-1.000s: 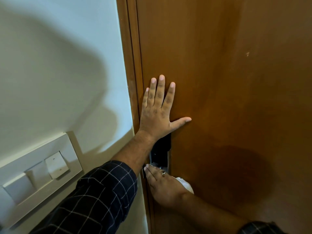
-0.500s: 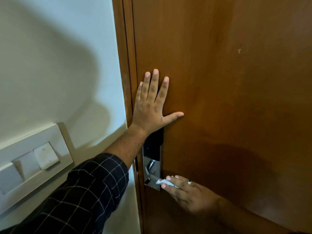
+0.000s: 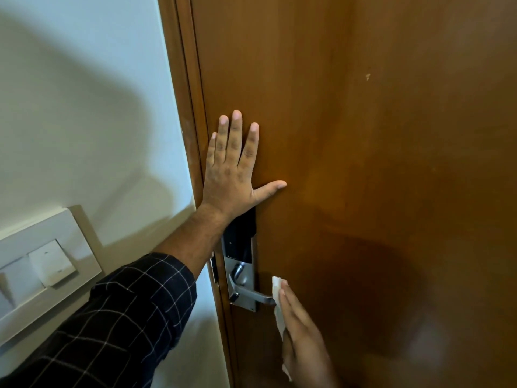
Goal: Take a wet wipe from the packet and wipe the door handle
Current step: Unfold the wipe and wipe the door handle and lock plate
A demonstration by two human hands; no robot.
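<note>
A silver lever door handle [image 3: 251,294] sticks out from a metal lock plate [image 3: 246,275] with a black panel [image 3: 241,236] above it, low on the brown wooden door [image 3: 363,135]. My right hand [image 3: 303,337] holds a white wet wipe [image 3: 277,301] flat against the free end of the lever, fingers straight and together. My left hand [image 3: 233,169] lies flat on the door above the lock, fingers spread, holding nothing. The wipe packet is not in view.
The door frame [image 3: 184,107] runs down the left of the door, beside a pale wall [image 3: 84,107]. A white switch plate [image 3: 42,267] is mounted on that wall at lower left. My left sleeve [image 3: 117,326] is dark with a thin white check.
My right hand with the wipe has slid rightward off the lock plate along the lever to its free end, uncovering the handle. My left hand stays pressed on the door.
</note>
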